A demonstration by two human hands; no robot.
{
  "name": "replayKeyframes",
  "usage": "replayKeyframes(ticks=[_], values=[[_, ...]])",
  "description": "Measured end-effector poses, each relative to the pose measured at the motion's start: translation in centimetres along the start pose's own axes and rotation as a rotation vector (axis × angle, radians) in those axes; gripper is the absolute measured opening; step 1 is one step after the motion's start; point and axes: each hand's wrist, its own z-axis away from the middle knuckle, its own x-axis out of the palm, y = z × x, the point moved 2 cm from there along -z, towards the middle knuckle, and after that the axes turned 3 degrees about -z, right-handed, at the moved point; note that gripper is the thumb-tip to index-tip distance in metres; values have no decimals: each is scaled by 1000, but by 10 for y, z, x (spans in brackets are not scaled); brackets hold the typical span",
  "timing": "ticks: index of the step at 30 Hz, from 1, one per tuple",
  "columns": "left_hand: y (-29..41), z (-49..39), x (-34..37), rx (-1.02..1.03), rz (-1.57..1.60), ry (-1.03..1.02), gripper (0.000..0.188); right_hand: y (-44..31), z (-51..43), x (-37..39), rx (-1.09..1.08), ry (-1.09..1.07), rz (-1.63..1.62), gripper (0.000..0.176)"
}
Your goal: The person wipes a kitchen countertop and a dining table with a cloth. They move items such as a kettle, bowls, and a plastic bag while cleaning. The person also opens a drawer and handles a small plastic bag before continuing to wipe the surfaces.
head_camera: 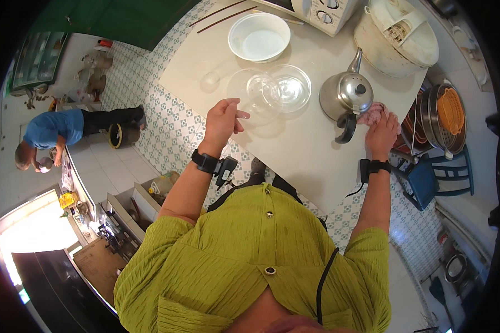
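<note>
My right hand [382, 135] presses on a pink cloth [373, 114] at the right edge of the white table [300, 154]. Beside the cloth stands a stainless steel kettle [346, 93] with a black handle. My left hand [225, 120] is over the table's near left part, fingers partly curled, next to a clear plastic lid [250, 91]; whether it touches the lid is unclear. The lid overlaps a clear round container [293, 89]. Behind them is a white plastic bowl [259, 37], and a small clear item [210, 81] lies to the left.
A microwave [325, 16] and a large lidded white pot [396, 41] stand at the back. Chopsticks [225, 18] lie back left. On the right are stacked metal strainers [437, 116] and a blue chair [437, 179]. Another person [62, 127] bends over a counter at the far left.
</note>
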Motion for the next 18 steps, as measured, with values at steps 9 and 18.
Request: replayKeyframes(ticks=[9,18], values=[[13,7,3,43,-105,14,35,2,-1,3,-20,-1,31,50],[14,-27,26,28,-147,-62,38,-3,-1,-7,-62,35,6,47]])
